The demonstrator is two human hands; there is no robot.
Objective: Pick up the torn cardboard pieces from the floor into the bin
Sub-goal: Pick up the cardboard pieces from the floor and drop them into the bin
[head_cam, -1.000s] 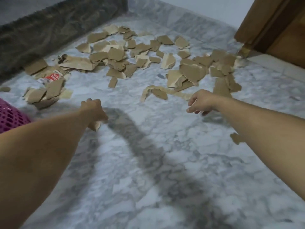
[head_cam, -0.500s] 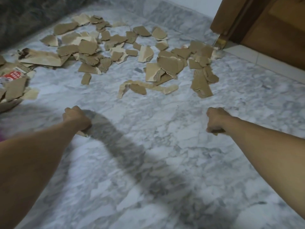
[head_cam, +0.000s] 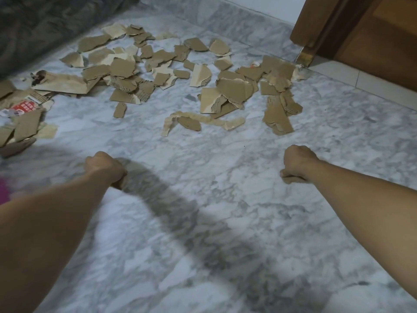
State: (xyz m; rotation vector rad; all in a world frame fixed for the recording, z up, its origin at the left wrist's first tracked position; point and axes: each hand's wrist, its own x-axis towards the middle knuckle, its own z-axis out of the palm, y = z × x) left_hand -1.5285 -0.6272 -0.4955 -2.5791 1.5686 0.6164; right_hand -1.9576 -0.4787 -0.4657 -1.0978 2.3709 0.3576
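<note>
Seen from a camera worn on the person's head, two bare forearms reached forward and down over a grey-white marble floor (head_cam: 225,177). The left hand (head_cam: 103,167) was closed into a fist, its fingers curled round a small brown cardboard scrap (head_cam: 119,183) that showed only as a sliver beneath the hand. The right hand (head_cam: 296,162) was likewise clenched, with a flat cardboard piece (head_cam: 291,179) gripped under its curled fingers and peeking out at the bottom edge. The two hands were well apart, both low over bare floor.

Beyond the hands, many torn cardboard pieces (head_cam: 228,91) lay scattered across the floor, overlapping in loose heaps. A long curling strip (head_cam: 203,120) lay nearest, between the hands and the main spread. To the far left sat another heap, including a piece with a red printed label (head_cam: 24,107). At the left edge, just beside the left forearm, a small blurred patch of pink (head_cam: 3,192) was visible; it could not be made out clearly enough to tell what it was.

A dark, mottled surface (head_cam: 45,23) filled the upper left corner. At the upper right stood a brown wooden door (head_cam: 372,37), with cardboard scraps lying near its foot.
</note>
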